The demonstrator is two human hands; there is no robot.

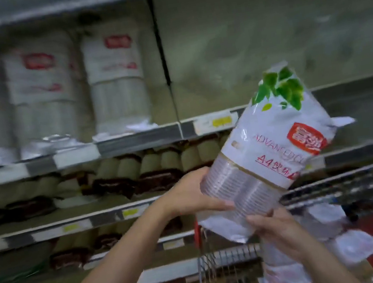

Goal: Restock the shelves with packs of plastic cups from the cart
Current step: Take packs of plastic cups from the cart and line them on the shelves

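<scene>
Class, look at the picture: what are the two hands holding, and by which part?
Both the left hand and the right hand grip one pack of cups at its clear lower end.

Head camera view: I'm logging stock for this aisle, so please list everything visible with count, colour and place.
Held pack of cups: one, white with green leaves and red logo, tilted, above the cart.
Shelved cup packs: at least three, white and clear, upright, upper shelf left.
Upper shelf right bay: bare.
Brown and beige packs: many, blurred, lower shelves.
Cart: one, wire, red handle, bottom right, more white packs inside.
Left hand: grips pack's clear end.
Right hand: supports it below.
</scene>
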